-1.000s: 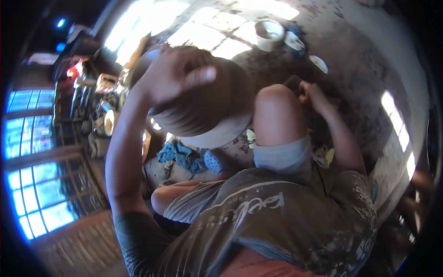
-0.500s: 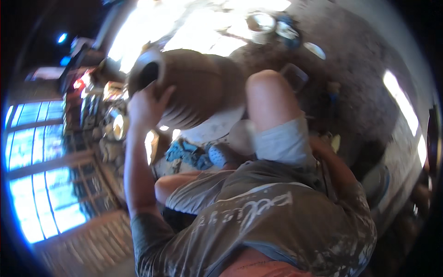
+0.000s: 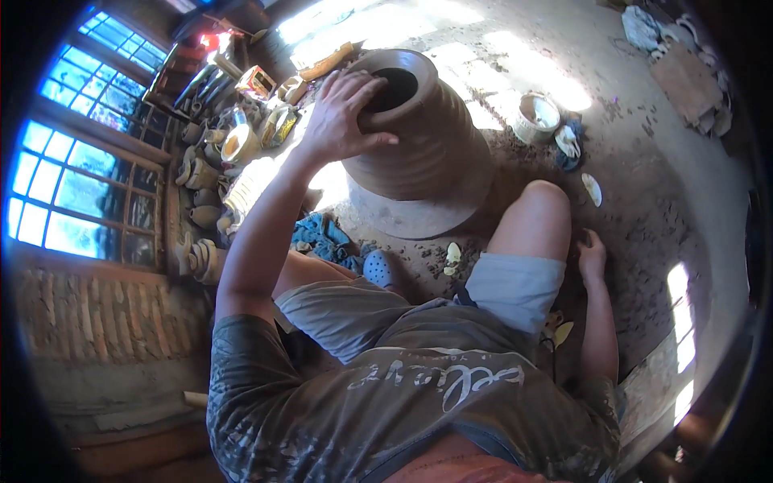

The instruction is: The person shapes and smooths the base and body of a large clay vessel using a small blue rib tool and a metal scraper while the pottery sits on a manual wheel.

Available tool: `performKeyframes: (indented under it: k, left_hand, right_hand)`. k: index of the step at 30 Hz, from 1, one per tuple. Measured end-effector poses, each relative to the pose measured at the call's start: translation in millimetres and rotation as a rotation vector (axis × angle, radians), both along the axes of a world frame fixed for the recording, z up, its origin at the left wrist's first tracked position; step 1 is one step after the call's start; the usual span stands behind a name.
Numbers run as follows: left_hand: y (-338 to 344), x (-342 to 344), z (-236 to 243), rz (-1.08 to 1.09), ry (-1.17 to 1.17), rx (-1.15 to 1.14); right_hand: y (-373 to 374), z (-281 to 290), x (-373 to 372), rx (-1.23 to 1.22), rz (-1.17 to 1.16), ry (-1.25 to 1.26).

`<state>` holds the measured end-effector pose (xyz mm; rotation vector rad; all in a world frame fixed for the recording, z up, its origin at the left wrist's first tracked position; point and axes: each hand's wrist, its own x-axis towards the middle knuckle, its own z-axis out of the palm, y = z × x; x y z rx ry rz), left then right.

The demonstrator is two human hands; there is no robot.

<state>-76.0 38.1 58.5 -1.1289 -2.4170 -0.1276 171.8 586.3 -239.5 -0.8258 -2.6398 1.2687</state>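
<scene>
A tall ribbed clay pot (image 3: 427, 149) stands upright on a round wheel head (image 3: 411, 219) in front of me. Its wide mouth is dark inside. My left hand (image 3: 342, 121) grips the near left of its rim, fingers over the edge and thumb stretched along the outer wall. Beyond my right knee, my right hand (image 3: 592, 253) hangs low over the dirt floor, holding nothing, its fingers loosely curved and apart.
A whitish bucket (image 3: 535, 119) stands right of the pot, with a dark blue cloth item (image 3: 568, 145) beside it. Blue cloth (image 3: 320, 235) lies near my clog (image 3: 378, 268). Several small pots (image 3: 205, 208) line the window wall. Cardboard (image 3: 686, 87) lies far right.
The view has swung round and sharpened, so the pot appears upright and farther right. My left hand stays on its rim. My right hand has come out from behind my thigh.
</scene>
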Motion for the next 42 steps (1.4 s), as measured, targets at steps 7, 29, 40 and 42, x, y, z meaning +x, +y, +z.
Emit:
performKeyframes:
  k: [7,29,40,42]
  left_hand:
    - [-43.0,-9.2,-81.6,0.105,-0.478,0.952]
    - [-44.3,-40.4,-169.6,0.037,-1.774,1.692]
    - [-26.9,-22.5,-36.3,-0.057,-1.207,1.767]
    - [-33.9,-22.3,15.2,-0.255,-1.069,1.799]
  right_hand:
    - [17.1,114.9,-87.0,-0.381,-0.136,0.506]
    - [-243.9,123.3,-299.9,-1.479,0.341,0.094]
    - [-245.8,217.1,-287.4,-1.328,0.564,0.526]
    - [-246.8,268.0,-291.5,-1.321,0.563,0.684]
